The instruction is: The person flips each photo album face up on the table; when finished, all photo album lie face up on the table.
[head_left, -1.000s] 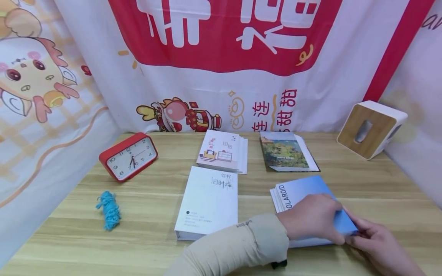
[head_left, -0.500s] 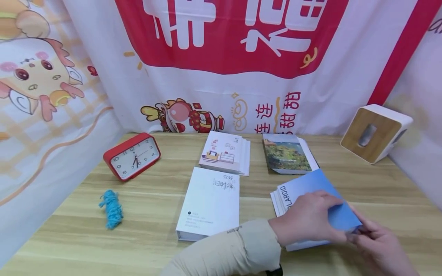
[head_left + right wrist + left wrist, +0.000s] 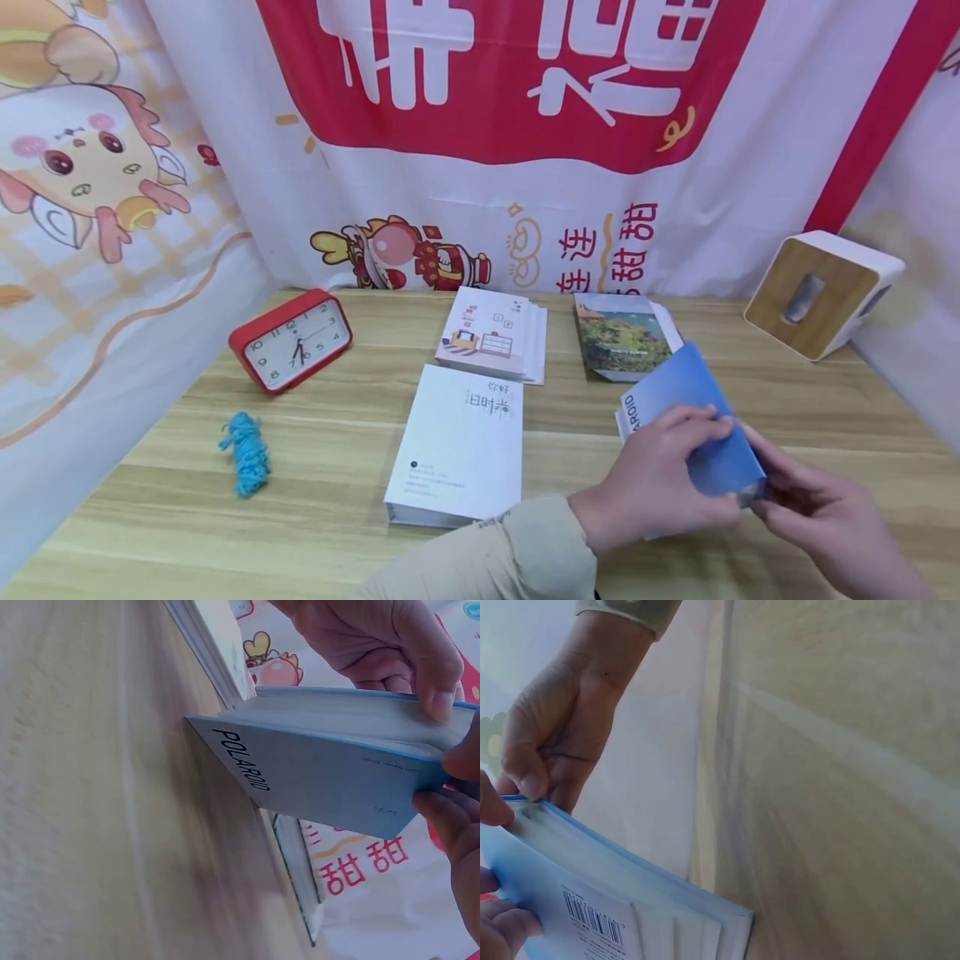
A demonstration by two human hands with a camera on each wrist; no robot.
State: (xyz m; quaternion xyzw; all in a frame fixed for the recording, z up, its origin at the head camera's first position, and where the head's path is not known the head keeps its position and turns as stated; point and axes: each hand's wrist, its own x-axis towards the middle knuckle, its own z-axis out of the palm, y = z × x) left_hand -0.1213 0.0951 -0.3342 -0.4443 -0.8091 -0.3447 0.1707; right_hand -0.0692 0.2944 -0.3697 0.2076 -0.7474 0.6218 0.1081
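Observation:
A blue and white book (image 3: 675,383) with POLAROID on its cover is tilted up off the table, between both hands. My left hand (image 3: 652,475) grips it from the left, its thumb at the near edge and its fingers over the cover. At the right corner, my right hand (image 3: 825,508) pinches the book, partly hidden behind it. The right wrist view shows the covers (image 3: 315,772) slightly spread with pages between, one end low by the table. A barcode label (image 3: 592,919) shows on the back in the left wrist view.
A white book (image 3: 457,450) lies left of the hands, with a stack of booklets (image 3: 480,333) behind it. Beyond the held book lies a landscape-covered book (image 3: 622,337). A red clock (image 3: 292,342), blue yarn (image 3: 247,458) and a tissue box (image 3: 821,296) stand further out.
The POLAROID book has tilted up more steeply, its far edge rising and its left side leaving the spot where it lay. Both hands have moved with it; the head view has shifted slightly.

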